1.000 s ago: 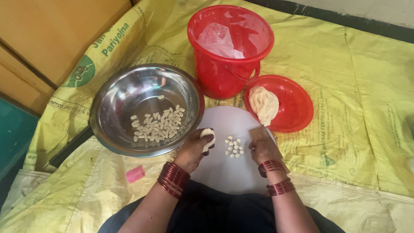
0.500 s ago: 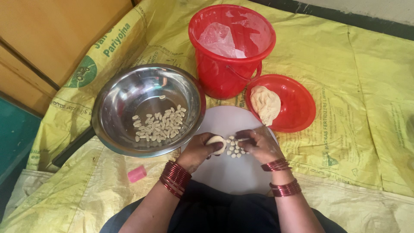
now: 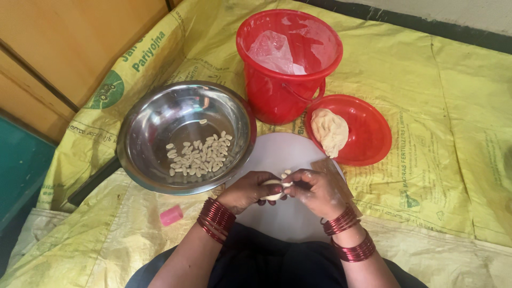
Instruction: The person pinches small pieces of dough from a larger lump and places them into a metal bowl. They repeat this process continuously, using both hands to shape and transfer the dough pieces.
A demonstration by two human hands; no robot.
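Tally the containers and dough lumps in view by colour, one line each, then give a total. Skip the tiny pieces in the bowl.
Red: 2, the bucket and the lid beside it.
Silver: 1, the steel bowl.
White: 1, the round board.
Cream: 2, the dough lump on the lid and the small dough piece held between left hand and right hand.
Total: 6

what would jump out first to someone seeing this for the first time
The bright red bucket at top centre, on the yellow sheet. Then the steel bowl of small pale pieces on the left, and low in the middle the left hand and right hand meeting on a dough piece over a white board.
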